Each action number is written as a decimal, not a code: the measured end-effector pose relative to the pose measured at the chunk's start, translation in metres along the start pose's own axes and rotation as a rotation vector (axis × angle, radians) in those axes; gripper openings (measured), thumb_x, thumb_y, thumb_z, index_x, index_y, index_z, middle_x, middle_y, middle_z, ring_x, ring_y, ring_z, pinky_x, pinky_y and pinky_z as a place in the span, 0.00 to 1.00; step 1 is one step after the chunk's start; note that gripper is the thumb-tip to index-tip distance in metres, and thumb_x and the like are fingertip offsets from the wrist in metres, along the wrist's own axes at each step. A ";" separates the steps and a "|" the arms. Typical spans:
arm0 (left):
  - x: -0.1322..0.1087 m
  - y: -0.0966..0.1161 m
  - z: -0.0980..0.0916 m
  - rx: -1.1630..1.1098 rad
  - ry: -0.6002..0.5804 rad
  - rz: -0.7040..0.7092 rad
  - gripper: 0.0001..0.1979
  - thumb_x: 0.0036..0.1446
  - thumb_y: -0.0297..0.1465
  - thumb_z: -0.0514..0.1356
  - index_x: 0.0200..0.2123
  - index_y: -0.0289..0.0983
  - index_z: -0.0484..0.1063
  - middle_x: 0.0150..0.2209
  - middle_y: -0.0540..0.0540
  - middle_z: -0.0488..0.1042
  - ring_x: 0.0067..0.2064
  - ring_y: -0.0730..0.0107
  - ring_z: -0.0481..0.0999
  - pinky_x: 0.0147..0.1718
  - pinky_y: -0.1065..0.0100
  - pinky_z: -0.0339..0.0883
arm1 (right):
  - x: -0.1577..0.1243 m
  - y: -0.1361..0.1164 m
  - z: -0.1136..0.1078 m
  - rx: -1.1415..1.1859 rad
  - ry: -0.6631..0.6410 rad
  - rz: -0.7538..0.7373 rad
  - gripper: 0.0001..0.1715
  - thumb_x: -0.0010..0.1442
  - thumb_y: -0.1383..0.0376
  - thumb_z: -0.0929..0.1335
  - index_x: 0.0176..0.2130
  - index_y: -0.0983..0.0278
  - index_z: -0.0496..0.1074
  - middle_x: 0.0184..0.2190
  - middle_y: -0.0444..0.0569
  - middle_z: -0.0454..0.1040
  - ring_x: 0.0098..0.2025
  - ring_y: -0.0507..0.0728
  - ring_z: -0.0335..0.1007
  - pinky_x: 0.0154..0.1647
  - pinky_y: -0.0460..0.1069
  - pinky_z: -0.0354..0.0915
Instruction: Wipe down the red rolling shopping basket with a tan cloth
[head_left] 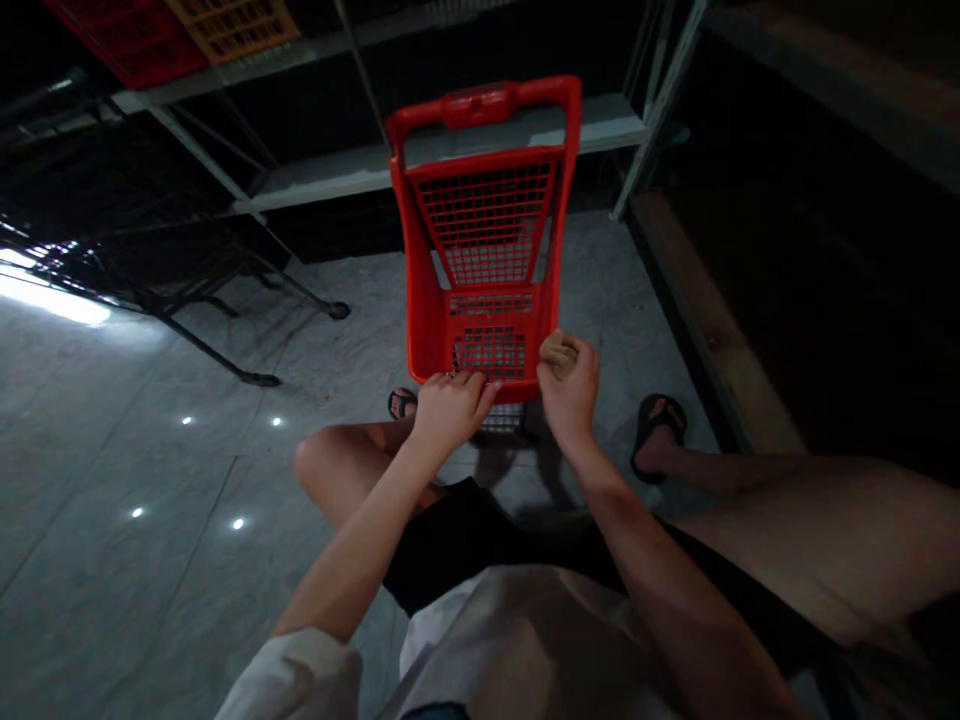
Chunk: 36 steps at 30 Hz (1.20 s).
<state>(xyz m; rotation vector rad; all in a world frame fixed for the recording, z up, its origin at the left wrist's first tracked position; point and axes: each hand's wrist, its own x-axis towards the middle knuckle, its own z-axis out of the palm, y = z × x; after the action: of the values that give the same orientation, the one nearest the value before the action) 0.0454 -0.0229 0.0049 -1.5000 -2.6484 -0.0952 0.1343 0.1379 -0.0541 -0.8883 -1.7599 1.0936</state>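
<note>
A red plastic shopping cart (420,320) with a grid-patterned basket stands upright before me, its handle on the far side. My left hand (448,408) is closed over the cart's near rim, fingers curled inward at the left. At the rim's right corner, my right hand (574,390) is closed around a crumpled tan cloth (556,352). The cloth bunches out above the thumb, touching or very close to the cart's edge. Part of the cloth is hidden inside the fist.
Behind the cart runs a metal shelf rack (322,188), with a red crate (139,45) and a yellow crate (236,28) at upper left. Dark metal legs (217,355) reach across the grey floor (112,430) at left. A wooden ledge (720,330) borders the right.
</note>
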 end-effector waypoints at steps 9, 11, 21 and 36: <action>0.048 -0.010 0.053 -0.153 0.246 -0.132 0.21 0.75 0.39 0.49 0.33 0.39 0.75 0.34 0.42 0.81 0.41 0.59 0.77 0.44 0.59 0.58 | 0.160 0.021 0.043 -0.271 -0.087 -0.145 0.32 0.57 0.75 0.62 0.61 0.68 0.67 0.60 0.59 0.68 0.65 0.63 0.67 0.72 0.67 0.57; 0.055 -0.007 0.059 -0.182 0.268 -0.160 0.21 0.74 0.37 0.49 0.31 0.39 0.75 0.33 0.42 0.81 0.40 0.58 0.77 0.45 0.58 0.58 | 0.151 0.018 0.038 -0.289 -0.110 -0.119 0.35 0.60 0.73 0.61 0.66 0.70 0.64 0.64 0.62 0.68 0.69 0.65 0.64 0.73 0.69 0.54; 0.042 -0.003 0.066 -0.242 0.505 -0.154 0.19 0.68 0.32 0.52 0.23 0.42 0.69 0.23 0.48 0.76 0.31 0.63 0.72 0.42 0.57 0.61 | -0.013 -0.010 -0.001 -0.211 -0.120 -0.086 0.47 0.66 0.68 0.62 0.77 0.43 0.47 0.78 0.38 0.49 0.79 0.64 0.47 0.79 0.68 0.49; 0.075 0.014 0.066 -0.204 0.528 -0.181 0.14 0.67 0.31 0.57 0.27 0.41 0.73 0.28 0.46 0.79 0.35 0.60 0.73 0.42 0.58 0.57 | 0.140 0.002 0.014 -0.623 -0.349 -0.286 0.39 0.64 0.73 0.60 0.73 0.71 0.58 0.76 0.65 0.51 0.78 0.67 0.48 0.77 0.68 0.53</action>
<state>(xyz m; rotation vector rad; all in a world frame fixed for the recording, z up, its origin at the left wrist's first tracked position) 0.0149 0.0551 -0.0517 -1.0771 -2.3752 -0.6897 0.0689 0.2572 -0.0185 -0.7901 -2.5011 0.5290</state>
